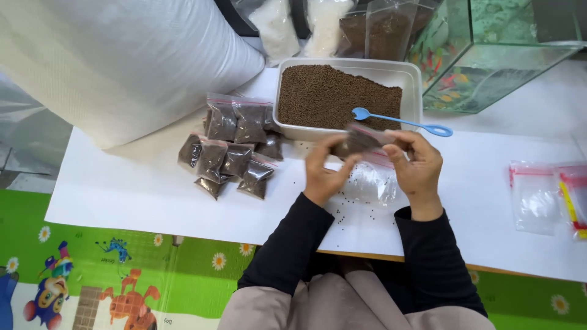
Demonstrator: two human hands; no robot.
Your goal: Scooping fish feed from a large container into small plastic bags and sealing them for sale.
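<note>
Both my hands hold one small clear zip bag filled with brown pellets, just in front of a white tub of the same pellets. My left hand pinches its left end, my right hand its right end. A blue plastic spoon lies across the tub's near rim, bowl over the pellets. To the left lies a pile of several filled bags. An empty clear bag lies under my hands, with loose pellets scattered around it.
Empty zip bags lie at the right on the white table sheet. A glass fish tank stands at the back right, a large white sack at the back left, larger bags of white and brown material behind the tub. A green play mat covers the floor.
</note>
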